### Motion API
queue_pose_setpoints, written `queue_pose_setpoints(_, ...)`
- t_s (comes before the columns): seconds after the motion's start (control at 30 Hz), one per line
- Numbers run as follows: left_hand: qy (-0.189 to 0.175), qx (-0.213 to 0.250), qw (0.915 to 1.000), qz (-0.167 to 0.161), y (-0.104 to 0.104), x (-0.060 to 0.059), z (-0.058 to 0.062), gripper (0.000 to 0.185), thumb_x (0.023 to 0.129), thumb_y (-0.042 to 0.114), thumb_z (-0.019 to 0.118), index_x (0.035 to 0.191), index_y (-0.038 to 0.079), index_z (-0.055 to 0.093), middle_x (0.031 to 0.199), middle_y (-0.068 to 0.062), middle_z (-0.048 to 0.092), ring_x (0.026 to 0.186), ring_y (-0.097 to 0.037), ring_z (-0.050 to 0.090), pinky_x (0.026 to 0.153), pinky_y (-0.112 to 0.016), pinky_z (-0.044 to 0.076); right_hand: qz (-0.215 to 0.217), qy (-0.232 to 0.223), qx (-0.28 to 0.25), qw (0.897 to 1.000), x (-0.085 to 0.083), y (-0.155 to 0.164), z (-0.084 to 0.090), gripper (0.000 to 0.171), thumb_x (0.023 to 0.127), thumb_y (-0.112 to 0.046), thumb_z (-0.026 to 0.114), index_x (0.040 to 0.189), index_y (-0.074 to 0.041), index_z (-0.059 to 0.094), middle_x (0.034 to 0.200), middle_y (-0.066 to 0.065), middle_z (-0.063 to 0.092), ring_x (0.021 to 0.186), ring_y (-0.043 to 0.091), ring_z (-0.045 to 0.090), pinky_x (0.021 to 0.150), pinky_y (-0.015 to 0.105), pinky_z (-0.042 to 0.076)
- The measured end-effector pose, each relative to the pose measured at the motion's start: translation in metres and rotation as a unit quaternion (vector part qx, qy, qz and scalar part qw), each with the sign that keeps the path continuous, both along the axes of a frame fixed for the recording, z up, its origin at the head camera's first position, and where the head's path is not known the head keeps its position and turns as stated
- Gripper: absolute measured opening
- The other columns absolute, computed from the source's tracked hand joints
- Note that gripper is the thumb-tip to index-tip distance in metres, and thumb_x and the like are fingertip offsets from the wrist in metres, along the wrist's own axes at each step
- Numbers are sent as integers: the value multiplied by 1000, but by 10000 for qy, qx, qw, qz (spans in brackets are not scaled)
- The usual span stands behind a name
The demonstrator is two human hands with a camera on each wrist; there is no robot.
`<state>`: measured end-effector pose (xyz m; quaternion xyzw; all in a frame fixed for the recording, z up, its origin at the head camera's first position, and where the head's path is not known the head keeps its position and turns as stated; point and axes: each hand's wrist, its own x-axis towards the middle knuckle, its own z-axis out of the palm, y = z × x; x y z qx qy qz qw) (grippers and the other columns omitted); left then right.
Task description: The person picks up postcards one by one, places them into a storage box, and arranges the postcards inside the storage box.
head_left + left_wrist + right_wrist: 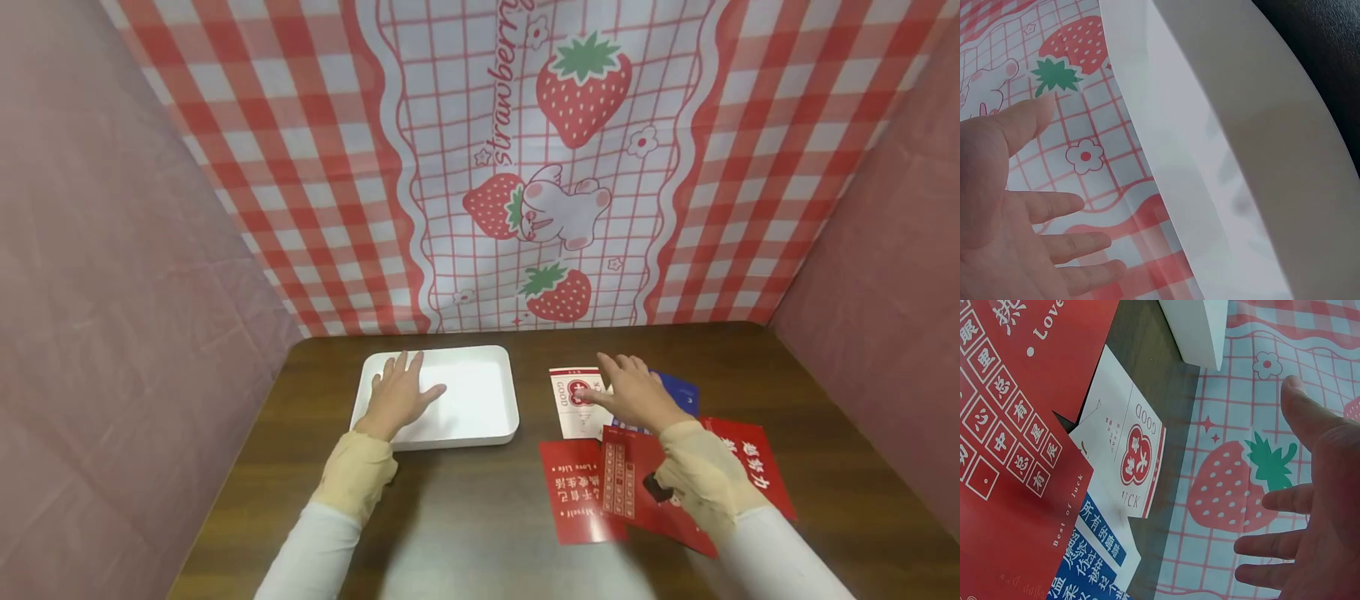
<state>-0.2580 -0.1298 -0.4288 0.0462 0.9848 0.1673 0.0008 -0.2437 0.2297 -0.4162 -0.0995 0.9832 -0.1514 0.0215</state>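
Observation:
A white rectangular tray (472,400) sits at the left of the table. Over its left part hovers my left hand (397,398), fingers spread and holding nothing; the left wrist view shows that hand (1016,225) beside the tray wall (1272,144). To the right lie several printed cards, partly overlapping: a white one (570,421), a blue one (681,392), and red ones (573,479). Above the white and blue cards is my right hand (637,393), its fingers extended with nothing in them. My right forearm hides part of the red cards.
The brown wooden table (465,517) is bounded at the back by a red-and-white checked cloth (450,108) with strawberries. Pink cloth walls (150,275) stand at both sides. A small dark object (657,487) shows at the right wrist.

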Motion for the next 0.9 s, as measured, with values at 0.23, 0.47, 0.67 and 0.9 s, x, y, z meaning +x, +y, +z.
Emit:
queue_pose_setpoints(0.23, 129, -7, 9999, 12, -5, 1, -3, 76, 92, 49, 58, 148, 3, 36, 153, -26, 36, 142, -45, 30, 112, -65, 29, 103, -33, -54, 9999, -3, 1, -5, 94, 85, -62, 59, 149, 2, 33, 145, 33, 40, 137, 53, 31, 107, 71, 28)
queue_pose_setpoints(0.47, 264, -36, 9996, 134, -13, 3, -5, 73, 91, 45, 61, 147, 2, 39, 150, -26, 40, 140, -45, 34, 111, -65, 30, 223, -23, -80, 9997, -9, -1, -7, 95, 84, -63, 61, 147, 4, 35, 144, 34, 42, 136, 52, 33, 107, 70, 30)
queue_pose_setpoints(0.67, 465, -302, 9984, 141, -20, 6, -12, 73, 91, 46, 61, 145, 1, 42, 146, -26, 44, 136, -45, 37, 109, -65, 32, 242, -82, -41, 9997, -8, -1, -10, 91, 84, -55, 66, 146, 5, 36, 144, 34, 42, 135, 53, 33, 106, 71, 31)
queue_pose_setpoints(0.9, 689, -372, 9965, 278, -28, 7, -17, 69, 90, 43, 63, 141, -1, 46, 135, -27, 53, 127, -45, 47, 100, -62, 40, 448, -234, 49, 9987, -11, 1, -9, 96, 78, -57, 72, 145, 3, 39, 143, 33, 42, 135, 52, 34, 104, 69, 35)
